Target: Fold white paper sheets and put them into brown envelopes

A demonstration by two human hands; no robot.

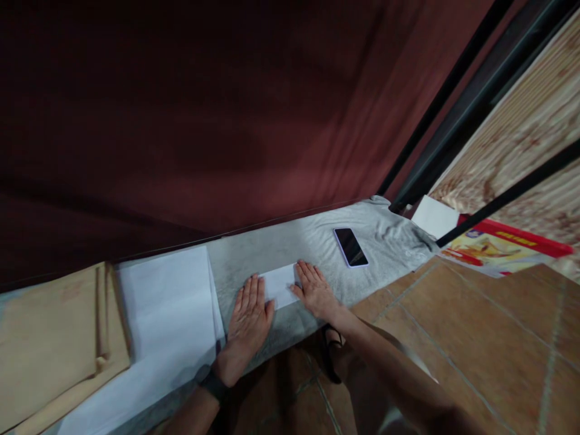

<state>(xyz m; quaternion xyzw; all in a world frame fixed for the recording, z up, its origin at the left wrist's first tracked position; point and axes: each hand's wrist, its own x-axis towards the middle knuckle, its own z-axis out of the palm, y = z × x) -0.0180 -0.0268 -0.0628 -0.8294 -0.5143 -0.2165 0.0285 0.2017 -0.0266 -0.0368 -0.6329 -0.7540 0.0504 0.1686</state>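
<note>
A small white sheet of paper (280, 286), looking folded, lies flat on the grey cloth-covered surface (267, 241). My left hand (251, 311) rests flat on its left end, fingers stretched out and pointing away from me. On its right end lies my right hand (315, 290), fingers extended and palm down. Neither hand grips anything; both press on or touch the paper. Beyond my right hand, a phone (351, 247) in a pale purple case lies with its dark screen up. Larger white sheets (167, 302) are spread to the left of my left hand.
Brown paper envelopes (58, 338) are stacked at the far left, partly over the white sheets. A dark red curtain (272, 121) hangs behind the surface. Dark metal bars (444, 103) rise at the right. A red and yellow box (498, 244) sits on the tiled floor (475, 320).
</note>
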